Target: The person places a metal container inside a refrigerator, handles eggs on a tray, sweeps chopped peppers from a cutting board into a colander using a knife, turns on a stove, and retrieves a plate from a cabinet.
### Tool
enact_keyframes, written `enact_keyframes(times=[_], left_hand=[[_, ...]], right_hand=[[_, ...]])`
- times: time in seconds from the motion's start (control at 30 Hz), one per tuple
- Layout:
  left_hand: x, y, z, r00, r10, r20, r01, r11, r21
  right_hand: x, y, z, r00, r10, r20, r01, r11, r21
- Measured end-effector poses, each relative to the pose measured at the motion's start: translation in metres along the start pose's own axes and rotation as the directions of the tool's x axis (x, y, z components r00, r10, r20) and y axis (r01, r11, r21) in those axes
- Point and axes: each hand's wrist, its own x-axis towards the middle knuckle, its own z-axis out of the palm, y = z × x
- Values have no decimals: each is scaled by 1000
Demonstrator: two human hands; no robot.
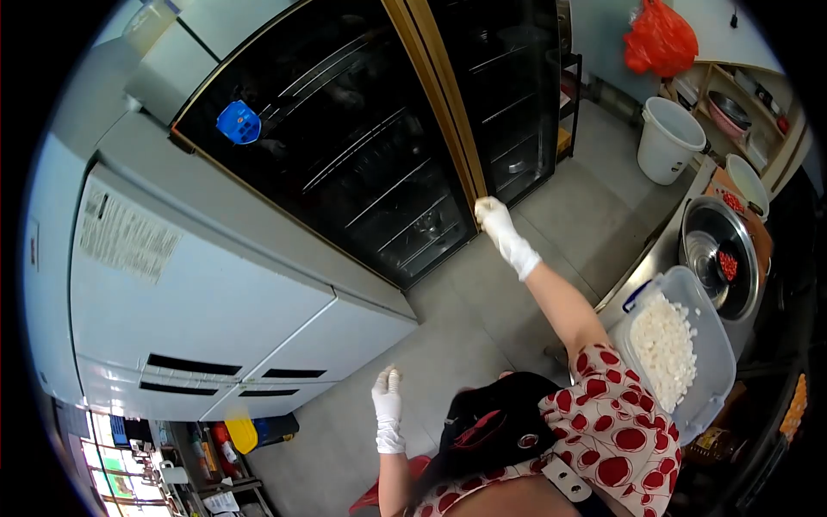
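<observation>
My right hand (494, 217), in a white glove, reaches forward to the gold-edged frame of a tall dark glass-door cabinet (370, 146). Its fingers are curled at the low end of the gold door edge (438, 95), where the two doors meet. Both doors look closed, and wire shelves show dimly behind the glass. Lower down, my left hand (388, 401), also white-gloved, hangs above the grey floor with its fingers loosely bent and nothing visible in them. It is nearest to the white fridge (215, 302).
On the counter at right, a clear plastic tub (711, 345) holds white diced pieces. Beside it stands a steel bowl (719, 224) with chopped red pieces. A white bucket (670, 142) stands on the floor under a hanging red bag (659, 39). A shelf rack (207, 465) is at lower left.
</observation>
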Motion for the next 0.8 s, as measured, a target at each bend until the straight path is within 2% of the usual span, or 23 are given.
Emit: enact_keyframes(times=[0.13, 0.2, 0.23, 0.33, 0.37, 0.4, 0.47, 0.5, 0.53, 0.6, 0.67, 0.7, 0.73, 0.8], left_hand=[[100, 30, 8, 999, 9, 42, -6, 998, -64], [162, 44, 23, 997, 46, 62, -42, 997, -59], [190, 53, 33, 995, 64, 79, -59, 997, -56], [291, 90, 71, 965, 194, 175, -188, 981, -52], [311, 117, 88, 968, 151, 201, -133, 986, -99], [341, 124, 100, 946, 200, 257, -182, 979, -91], [373, 163, 127, 915, 231, 331, -204, 972, -116], [391, 179, 139, 888, 273, 370, -247, 962, -117], [402, 201, 151, 859, 313, 406, -289, 950, -120], [430, 221, 180, 832, 304, 463, -276, 952, -130], [456, 234, 214, 799, 335, 500, -310, 941, -135], [465, 239, 231, 793, 324, 516, -295, 945, -140], [477, 241, 249, 784, 326, 528, -285, 945, -162], [493, 246, 278, 770, 345, 536, -313, 937, -153]], right_hand=[[136, -42, 21, 975, -198, -102, 185, 975, -121], [194, -66, 27, 983, -164, -79, 151, 977, -153], [218, -75, 29, 974, -209, -86, 193, 968, -158], [290, -96, 46, 942, -323, -87, 307, 939, -155], [308, -101, 54, 941, -325, -94, 312, 941, -133], [325, -106, 63, 940, -327, -98, 316, 942, -112], [365, -100, 75, 913, -397, -90, 373, 905, -202], [356, -117, 83, 909, -338, -246, 264, 920, -290], [367, -114, 80, 908, -338, -248, 266, 922, -283], [371, -100, 68, 950, -313, -7, 313, 950, 1], [342, -107, 71, 972, -205, 118, 213, 975, -65], [325, -111, 85, 958, -285, -32, 259, 907, -332], [327, -104, 88, 903, -417, -100, 374, 880, -294], [342, -100, 90, 740, -549, -388, 430, 830, -355]])
